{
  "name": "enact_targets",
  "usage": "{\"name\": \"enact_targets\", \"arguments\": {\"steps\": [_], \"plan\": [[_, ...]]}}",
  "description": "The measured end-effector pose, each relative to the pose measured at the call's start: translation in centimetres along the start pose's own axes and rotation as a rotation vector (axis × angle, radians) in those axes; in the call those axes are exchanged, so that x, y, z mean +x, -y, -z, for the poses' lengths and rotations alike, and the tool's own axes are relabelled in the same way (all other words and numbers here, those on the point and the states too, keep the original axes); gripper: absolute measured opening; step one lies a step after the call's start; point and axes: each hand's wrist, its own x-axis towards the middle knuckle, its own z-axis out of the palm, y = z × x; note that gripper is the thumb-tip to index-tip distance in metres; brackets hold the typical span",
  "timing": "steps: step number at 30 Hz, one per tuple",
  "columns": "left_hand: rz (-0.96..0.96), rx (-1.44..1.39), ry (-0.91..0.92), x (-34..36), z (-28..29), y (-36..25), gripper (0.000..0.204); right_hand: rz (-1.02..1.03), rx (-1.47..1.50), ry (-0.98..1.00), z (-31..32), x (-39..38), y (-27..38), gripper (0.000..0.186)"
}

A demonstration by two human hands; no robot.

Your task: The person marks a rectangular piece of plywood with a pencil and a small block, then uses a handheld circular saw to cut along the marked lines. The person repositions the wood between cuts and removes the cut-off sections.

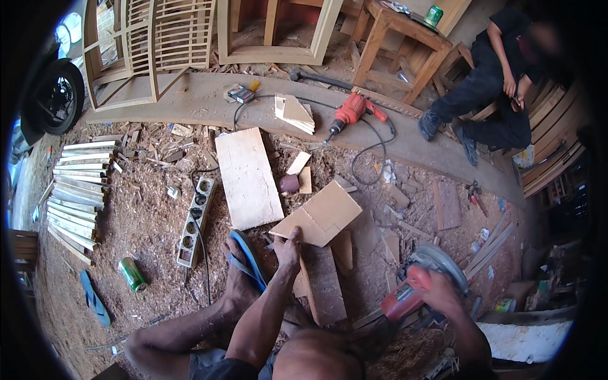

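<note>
Now left hand [289, 244] pins the plywood piece [324, 213]; right hand [437, 292] clamped on circular saw [421, 278], probably cutting next, needing alignment.

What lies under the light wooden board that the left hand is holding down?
Under the light board held by the left hand lies a darker plank, resting on sawdust-covered ground. How far the plank reaches beneath is covered.

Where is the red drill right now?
In the head view, the red drill lies at the upper middle on the long curved wooden plank, just right of a pale stack of folded sandpaper sheets, its black cord looping toward the sawdust.
</note>
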Motion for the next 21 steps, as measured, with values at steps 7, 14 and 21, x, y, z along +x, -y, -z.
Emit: {"name": "enact_targets", "arguments": {"steps": [7,14,21], "plan": [[-0.119,-0.044,0.035,1.5,-0.1,1.4,0.031,0.268,0.807,-0.089,0.4,-5.4,-0.1,0.038],[0.009,0.062,0.052,1.2,0.3,0.0,0.036,0.413,1.067,0.041,-5.8,-0.3,3.5,0.037],[0.007,0.103,0.100,1.0,0.4,-0.6,0.034,0.434,1.021,0.025,-7.5,1.3,6.9,0.036]]}}
